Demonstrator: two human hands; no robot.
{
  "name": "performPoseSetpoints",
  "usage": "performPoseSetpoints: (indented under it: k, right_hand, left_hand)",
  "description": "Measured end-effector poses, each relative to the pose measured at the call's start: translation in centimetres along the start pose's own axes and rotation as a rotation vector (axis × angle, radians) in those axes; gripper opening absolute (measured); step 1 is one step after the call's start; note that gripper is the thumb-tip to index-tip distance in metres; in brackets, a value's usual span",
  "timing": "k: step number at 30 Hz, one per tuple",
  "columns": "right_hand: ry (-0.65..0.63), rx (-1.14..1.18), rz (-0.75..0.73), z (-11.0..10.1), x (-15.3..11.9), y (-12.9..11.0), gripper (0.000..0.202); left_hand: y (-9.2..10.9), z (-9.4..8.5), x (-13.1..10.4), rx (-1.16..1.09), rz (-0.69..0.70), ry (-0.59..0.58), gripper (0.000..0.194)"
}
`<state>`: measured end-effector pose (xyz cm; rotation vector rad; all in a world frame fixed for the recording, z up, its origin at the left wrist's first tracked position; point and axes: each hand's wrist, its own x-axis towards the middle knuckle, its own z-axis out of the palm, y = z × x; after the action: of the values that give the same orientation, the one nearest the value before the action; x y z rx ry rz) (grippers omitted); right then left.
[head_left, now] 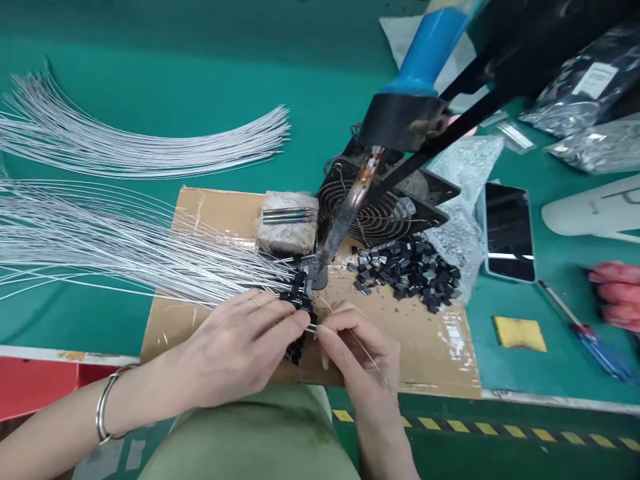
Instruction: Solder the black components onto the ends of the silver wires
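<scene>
My left hand (245, 340) lies palm down over the near end of a bundle of white wires (220, 253), thumb and index finger pinched on a thin white wire. Black connectors (299, 287) cluster at the bundle's right end, just beyond those fingers. My right hand (363, 347) is closed, with thumb and index tips meeting close to that wire's end. A thin strand of solder wire (367, 353) runs through its grip, its tip pointing up left. Above both hands, a soldering iron (350, 200) with a blue handle is held tip down in a black stand.
Loose black connector pieces (405, 270) lie on the cardboard (425, 353), near a fan (370, 207) and a block (287, 223) bearing metal pins. A second wire bundle (165, 153) lies behind. Rightward are a phone (510, 230), yellow sponge (520, 333), screwdriver (595, 347) and white cup (590, 210).
</scene>
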<state>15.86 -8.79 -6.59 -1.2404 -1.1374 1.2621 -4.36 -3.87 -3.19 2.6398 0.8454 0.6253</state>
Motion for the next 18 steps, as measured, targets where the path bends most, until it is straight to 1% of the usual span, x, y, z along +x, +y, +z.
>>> performPoseSetpoints:
  k: [2, 3, 5, 7, 10, 12, 15, 17, 18]
  right_hand:
    - [-0.026, -0.05, -0.04, -0.2, 0.1, 0.1, 0.022]
    - [-0.036, -0.071, -0.052, -0.3, 0.1, 0.1, 0.021]
    - [-0.04, -0.094, -0.064, -0.4, 0.1, 0.2, 0.02]
    - [-0.04, -0.088, -0.062, -0.4, 0.1, 0.2, 0.019]
    - [-0.019, -0.023, -0.034, 0.0, 0.1, 0.5, 0.021]
    - [0.046, 0.065, -0.004, 0.3, 0.2, 0.8, 0.022]
    - [0.193, 0.162, 0.042, 0.6, 0.3, 1.0, 0.023]
    - [0.253, 0.212, 0.062, 0.5, 0.4, 1.0, 0.031]
    - [0.262, 0.241, 0.067, 0.5, 0.5, 0.9, 0.04]
  left_hand:
    - [0.8, -0.1, 0.5, -0.182, -0.189, -0.032, 0.02]
    - [1.2, -0.2, 0.9, -0.25, -0.259, -0.058, 0.018]
    - [1.6, -0.5, 1.5, -0.339, -0.368, -0.131, 0.015]
    - [1.7, -0.8, 2.0, -0.438, -0.473, -0.213, 0.017]
    - [1.4, -0.8, 2.2, -0.648, -0.628, -0.261, 0.021]
    - [1.3, -0.7, 2.2, -0.762, -0.708, -0.219, 0.021]
    - [1.3, -0.5, 1.9, -0.837, -0.796, -0.107, 0.021]
    - [1.3, -0.5, 1.8, -0.862, -0.837, -0.056, 0.021]
    - [1.3, -0.5, 1.8, -0.874, -0.851, -0.05, 0.021]
